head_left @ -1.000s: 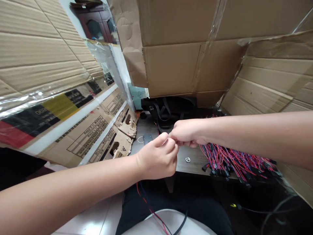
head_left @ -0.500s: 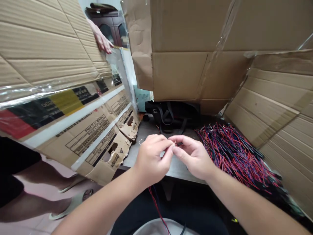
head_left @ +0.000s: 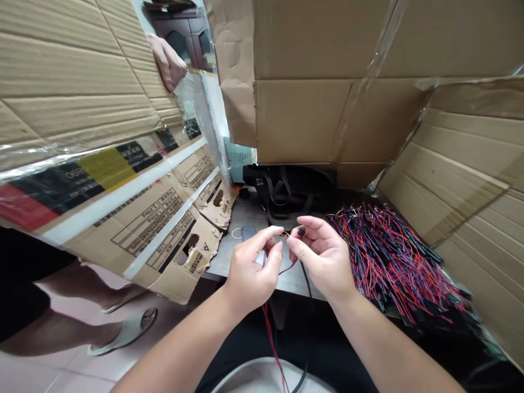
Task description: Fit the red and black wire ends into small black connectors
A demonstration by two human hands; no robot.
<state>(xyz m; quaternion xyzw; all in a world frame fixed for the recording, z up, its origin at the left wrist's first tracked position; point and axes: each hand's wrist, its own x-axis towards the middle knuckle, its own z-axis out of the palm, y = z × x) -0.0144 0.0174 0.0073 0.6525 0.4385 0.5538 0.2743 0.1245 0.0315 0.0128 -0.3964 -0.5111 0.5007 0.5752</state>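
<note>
My left hand (head_left: pixel 256 267) is over the table's front edge, with thumb and forefinger nearly together at red and dark wires (head_left: pixel 268 322) that hang down towards my lap. Beside it, my right hand (head_left: pixel 321 254) pinches thin wire ends between thumb and fingers. A small black connector (head_left: pixel 302 232) shows at the right fingers, and a black cable (head_left: pixel 306 278) runs down below them. Right of my hands lies a large pile of red, blue and black wires (head_left: pixel 393 256). A small dark flat object (head_left: pixel 248 233) and a thin wire loop (head_left: pixel 236 233) lie beyond my left hand.
Cardboard walls (head_left: pixel 303 120) surround the grey table (head_left: pixel 221 256). A black bag (head_left: pixel 295 188) with straps lies at the back. At the left, another person's hand (head_left: pixel 167 63) rests by the cardboard edge, and sandalled feet (head_left: pixel 131 330) stand on the floor. A white rounded object (head_left: pixel 254 376) is at my lap.
My hands have drawn slightly apart, and the black connector and hanging cable show more clearly. The other person's hand has curled. The view has shifted slightly.
</note>
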